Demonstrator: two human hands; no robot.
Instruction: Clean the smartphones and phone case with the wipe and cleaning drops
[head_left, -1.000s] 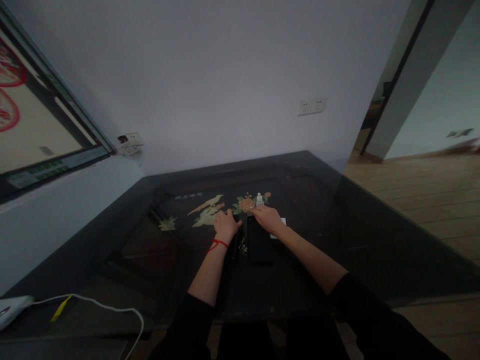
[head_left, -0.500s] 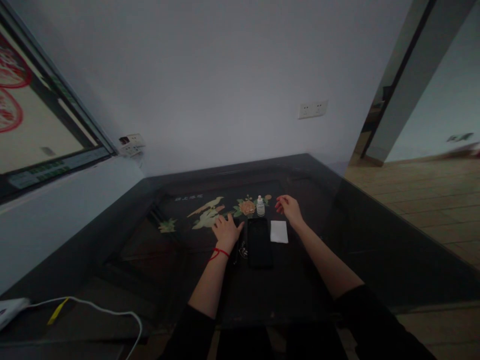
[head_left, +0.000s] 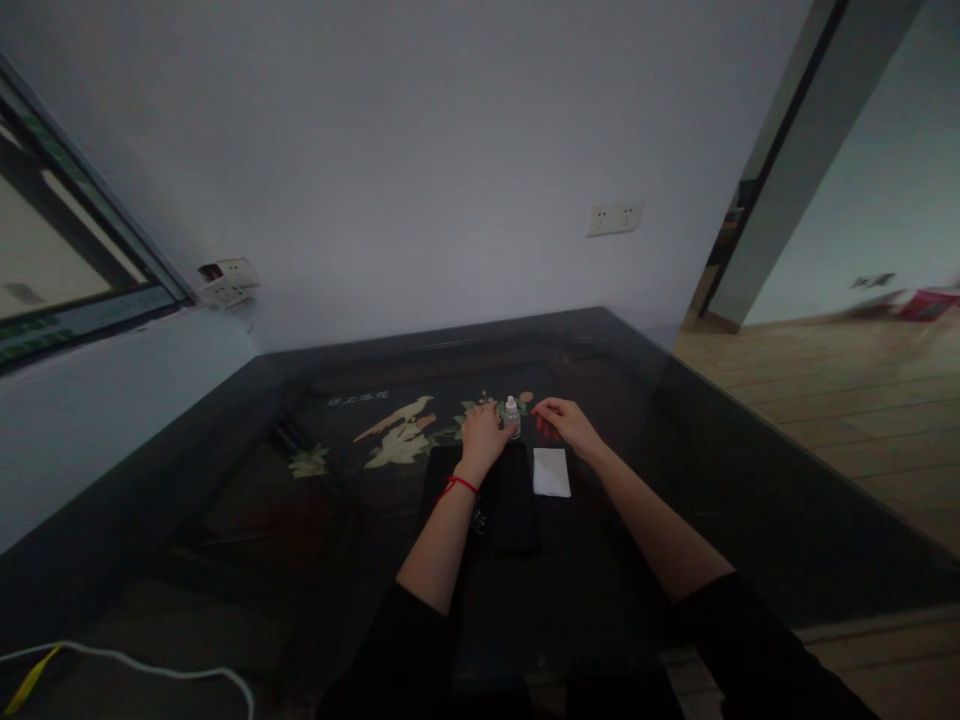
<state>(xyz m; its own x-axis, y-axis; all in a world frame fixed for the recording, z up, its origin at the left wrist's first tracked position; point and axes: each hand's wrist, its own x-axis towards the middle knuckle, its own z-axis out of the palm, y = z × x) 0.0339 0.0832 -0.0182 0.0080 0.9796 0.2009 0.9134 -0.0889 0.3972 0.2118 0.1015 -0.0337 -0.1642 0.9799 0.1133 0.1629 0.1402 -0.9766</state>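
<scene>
**Flanking a small bottle with both hands at the desk**

You have the small bottle point(head_left: 512, 422) upright on the dark desk point(head_left: 637, 480), white cap on top, in the gap between your two hands. Your left hand point(head_left: 486, 435) is at its left side, fingers spread forward and the thumb reaching to the bottle's body; you cannot tell from this view whether that thumb is gripping it or merely lying against it. Your right hand point(head_left: 566, 422) hovers just to the right, apart from the bottle, with its fingers loosely bent; whether anything small sits between them is too dim to tell.

Nearer to you, the black slab point(head_left: 516, 510) lies flat, and just right of it is a white square point(head_left: 551, 472). Under your left wrist, which wears a red cord point(head_left: 462, 484), another dark flat piece point(head_left: 439, 472) shows partly. A little shiny trinket point(head_left: 478, 520) lies beside the slab's left edge. Printed flowers and a pale bird point(head_left: 409, 410) decorate the surface beyond.
</scene>
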